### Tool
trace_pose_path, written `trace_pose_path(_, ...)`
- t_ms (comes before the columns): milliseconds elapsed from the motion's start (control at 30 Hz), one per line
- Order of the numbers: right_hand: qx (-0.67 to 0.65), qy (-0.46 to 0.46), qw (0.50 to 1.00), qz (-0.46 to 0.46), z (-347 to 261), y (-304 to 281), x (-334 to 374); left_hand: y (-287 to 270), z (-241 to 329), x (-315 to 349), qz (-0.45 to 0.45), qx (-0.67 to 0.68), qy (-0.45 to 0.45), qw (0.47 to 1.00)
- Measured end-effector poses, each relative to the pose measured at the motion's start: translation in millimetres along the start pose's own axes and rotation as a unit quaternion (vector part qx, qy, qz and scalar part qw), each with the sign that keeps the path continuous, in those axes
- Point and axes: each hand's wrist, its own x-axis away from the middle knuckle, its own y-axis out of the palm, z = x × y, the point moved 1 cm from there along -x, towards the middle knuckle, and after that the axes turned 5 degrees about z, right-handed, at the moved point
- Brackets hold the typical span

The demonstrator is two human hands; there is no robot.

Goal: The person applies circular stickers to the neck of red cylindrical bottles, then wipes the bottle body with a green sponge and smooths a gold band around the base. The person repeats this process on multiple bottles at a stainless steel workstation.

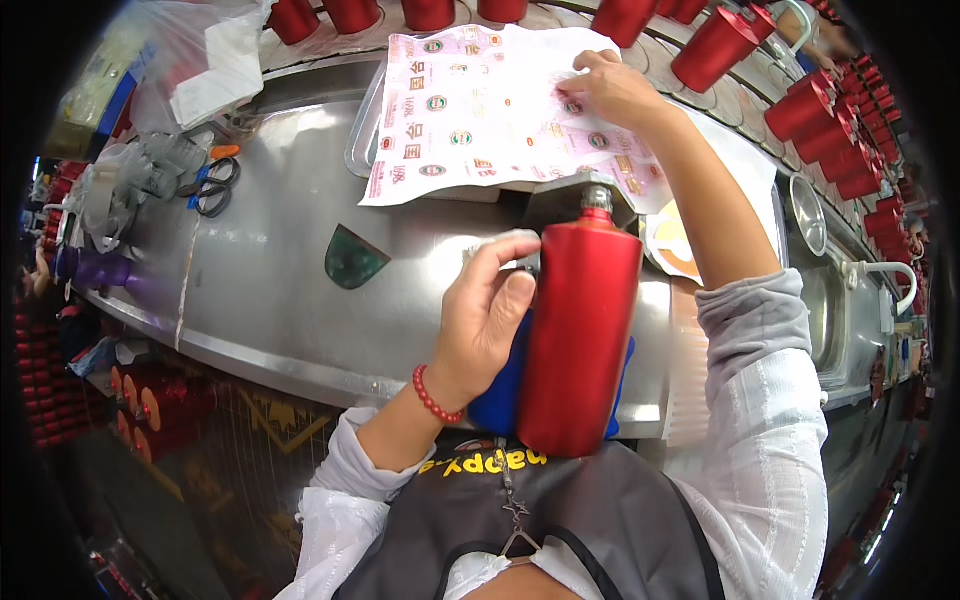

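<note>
A metallic red bottle (580, 345) is over a blue cloth (497, 402), its neck pointing away from the person. At the bottle's left side, the left hand (485, 315) is half curled, thumb apart from forefinger; I cannot tell whether it grips the bottle. Beyond the bottle, the right hand (612, 90), fingers loosely spread, is on a printed pink-and-white sheet (505, 130).

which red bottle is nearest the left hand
The red bottle in the picture's middle, just right of the left hand; the other red bottles sit farther off.
</note>
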Motion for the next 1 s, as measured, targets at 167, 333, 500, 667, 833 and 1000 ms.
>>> trace_pose_path(167, 0.049, 0.049, 0.996, 0.056, 51.5, 12.3, 0.6, -11.9, -4.1, -9.0, -0.002, -0.024, 0.037, 0.999)
trace_pose_path(333, 0.024, 0.223, 0.972, 0.063, 76.1, 21.1, -20.4, -12.9, -11.1, -7.8, -0.022, 0.012, 0.004, 1.000)
trace_pose_path(500, -0.006, 0.246, 0.968, -0.040, 104.6, 29.8, -33.8, -13.5, -14.1, -3.1, -0.038, 0.051, -0.037, 0.997)
trace_pose_path(667, -0.009, 0.168, 0.965, 0.203, 103.8, 38.8, -17.2, -9.9, -12.7, -1.3, -0.040, 0.088, -0.063, 0.993)
trace_pose_path(833, -0.221, 0.067, 0.943, 0.239, 80.3, 4.0, 6.2, -12.3, -19.1, -1.5, -0.039, 0.059, -0.045, 0.996)
trace_pose_path(1000, -0.325, -0.070, 0.932, 0.145, 20.8, -103.4, 45.5, -22.0, 9.9, -16.3, 0.029, 0.061, 0.045, 0.997)
